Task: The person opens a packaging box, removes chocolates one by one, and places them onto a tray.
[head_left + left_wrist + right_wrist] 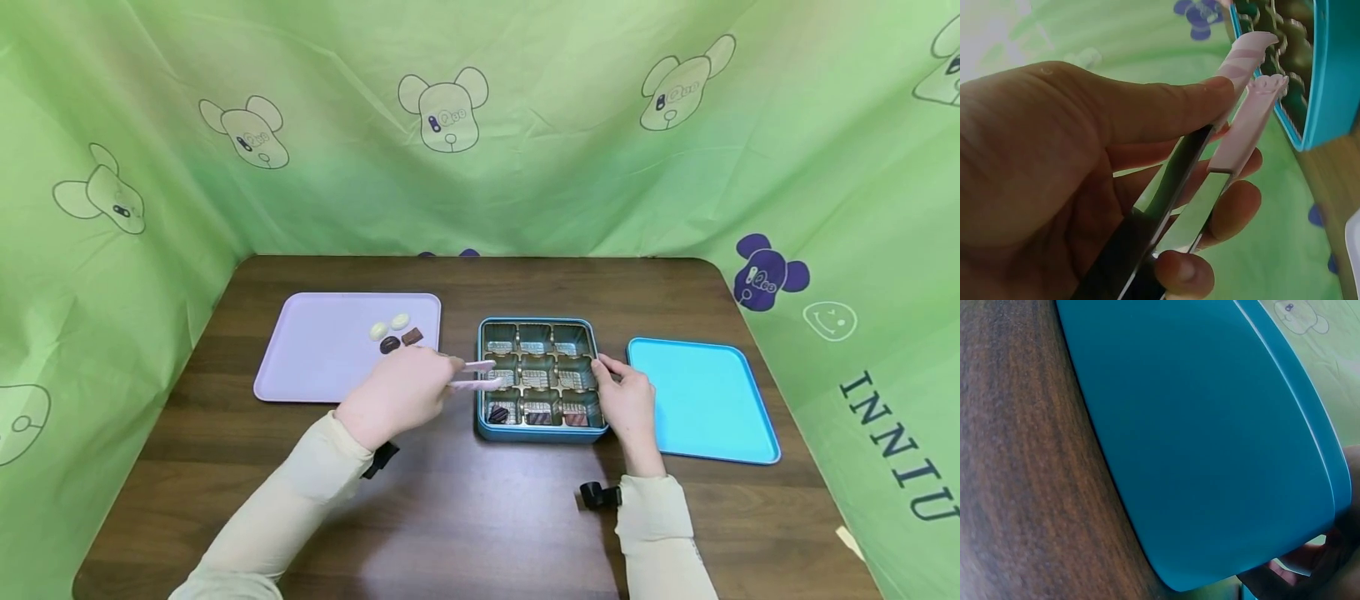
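Pink tongs (474, 375) pinched empty in the left hand (397, 393); right hand (628, 400) grips the box (537, 432). Three chocolates (537, 414) boxed, four (393, 333) behind the left hand remain.

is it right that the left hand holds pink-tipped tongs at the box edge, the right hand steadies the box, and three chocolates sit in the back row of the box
Not quite. In the head view the three chocolates sit in the front row of the box, nearest the person; the back row looks empty. The rest holds: the left hand grips the pink-tipped tongs at the box edge, and the right hand steadies the box.
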